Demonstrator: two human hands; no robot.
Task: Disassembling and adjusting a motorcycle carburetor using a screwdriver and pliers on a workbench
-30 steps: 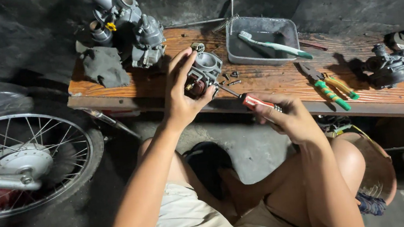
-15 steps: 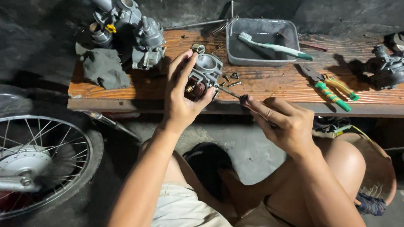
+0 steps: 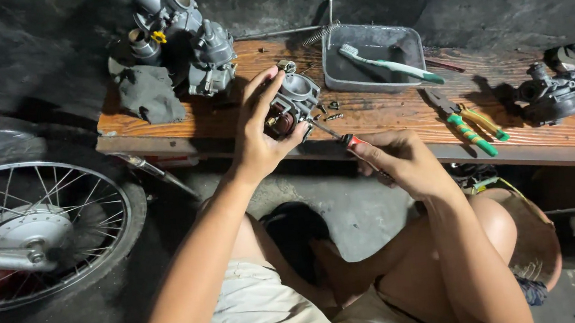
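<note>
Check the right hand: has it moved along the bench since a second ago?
No real shift. The right hand stays at the bench's front edge below the grey tray, screwdriver tip still at the carburetor.

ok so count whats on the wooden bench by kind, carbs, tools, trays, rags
metal carburetors: 3 — held, rear left, far right
hand tools: 2 — red-handled screwdriver, green-and-yellow pliers
grey plastic tray: 1
green toothbrush: 1
dark grey rag: 1
total: 8
</note>
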